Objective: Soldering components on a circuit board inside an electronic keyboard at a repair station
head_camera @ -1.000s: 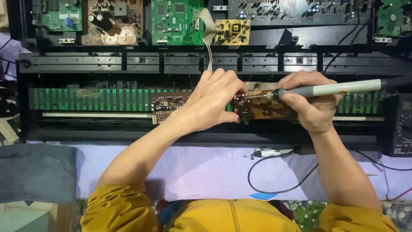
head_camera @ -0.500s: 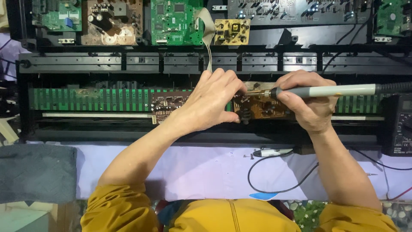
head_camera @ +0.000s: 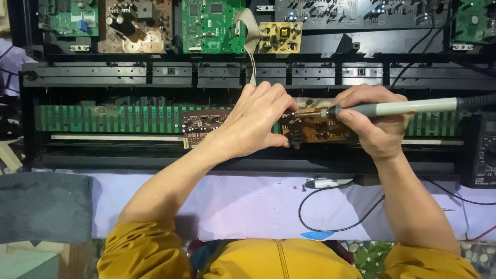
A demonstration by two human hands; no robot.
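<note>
Head view: right hand [head_camera: 374,124] clenched around grey-green pen-shaped soldering iron [head_camera: 398,107], held level, tip pointing left onto small brown circuit board [head_camera: 320,129]. Left hand [head_camera: 253,121] rests on same board's left end, fingers curled, thumb and fingertips pinching at something near the tip; can't tell what. Board sits mid-frame inside long black open chassis [head_camera: 155,77], in line with long green slotted strip [head_camera: 113,118]. Green, brown and yellow boards mounted along top. White cloth-covered table [head_camera: 232,206] in front carries looped black cable [head_camera: 330,217] and grey folded cloth [head_camera: 44,206]
</note>
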